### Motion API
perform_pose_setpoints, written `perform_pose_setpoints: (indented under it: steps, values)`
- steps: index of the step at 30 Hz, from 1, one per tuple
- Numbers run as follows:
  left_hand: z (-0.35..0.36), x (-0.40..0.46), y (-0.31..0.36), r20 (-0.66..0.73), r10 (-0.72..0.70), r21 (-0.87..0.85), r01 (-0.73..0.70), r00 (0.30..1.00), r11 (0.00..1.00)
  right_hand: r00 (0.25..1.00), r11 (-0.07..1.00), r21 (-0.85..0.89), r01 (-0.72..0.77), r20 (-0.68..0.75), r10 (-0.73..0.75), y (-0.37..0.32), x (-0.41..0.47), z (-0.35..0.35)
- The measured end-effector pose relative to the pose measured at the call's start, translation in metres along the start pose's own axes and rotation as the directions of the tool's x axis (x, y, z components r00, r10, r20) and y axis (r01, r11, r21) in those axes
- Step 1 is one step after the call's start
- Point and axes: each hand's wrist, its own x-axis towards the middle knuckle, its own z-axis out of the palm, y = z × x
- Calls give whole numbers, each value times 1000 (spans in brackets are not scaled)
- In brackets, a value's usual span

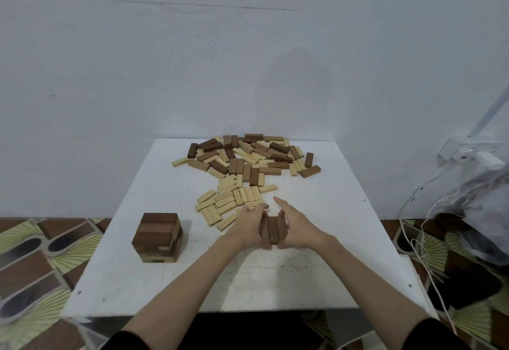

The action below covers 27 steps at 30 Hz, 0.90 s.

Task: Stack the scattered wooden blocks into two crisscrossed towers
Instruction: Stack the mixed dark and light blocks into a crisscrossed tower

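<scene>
on a white table (pixel 316 275) set against a white wall (pixel 248 60): a finished crisscrossed tower (pixel 157 237) of dark and pale layers, standing upright near the left edge, well apart from everything else. at the far side, a loose pile of blocks (pixel 248 157), dark brown and pale mixed, some lying flat, some propped on others. nearer in, a looser spread of pale blocks (pixel 228 201) lying flat, reaching down to just beside the hands.

in the middle of the table, three dark blocks (pixel 272 229) side by side, long sides touching, ends pointing toward and away from the camera. pressed between both hands: left hand (pixel 248 227) against the left side of the row, fingers curled over its far end, thumb at the near end; right hand (pixel 296 228) against the right side, fingers curved around it, index finger raised and pointing away, thumb near the lower end. whether lifted or resting on the table: cannot tell.

both forearms bare, dark sleeves (pixel 435 333) at the bottom edge. to the right of the table, a white cable (pixel 429 261) trailing over a patterned floor (pixel 41 267), and a clear plastic bag (pixel 484 206) below a white wall fitting (pixel 468 151).
</scene>
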Motion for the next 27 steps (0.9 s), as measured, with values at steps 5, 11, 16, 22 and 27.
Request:
perform_pose_setpoints:
  steps: [5, 11, 16, 22, 27]
  values:
    - [-8, -7, -14, -37, -13, 50, 15, 999, 999, 999, 999, 14, 38, -15, -38, -8, 8, 13]
    - [-14, -9, -18, -42, -7, 73, 10, 999, 997, 999, 999, 29, 33, 39, -35, -9, 10, 12]
    - [-14, -7, -14, -34, 10, 121, -6, 999, 993, 998, 999, 4, 35, 44, -35, -10, 11, 9]
    - [-13, -5, -17, -31, 15, 108, -11, 999, 994, 999, 999, 2, 40, 28, -40, -10, 11, 8]
    - [-13, -3, -19, -38, 1, 117, 4, 999, 993, 998, 999, 7, 50, 37, -51, -11, 13, 8]
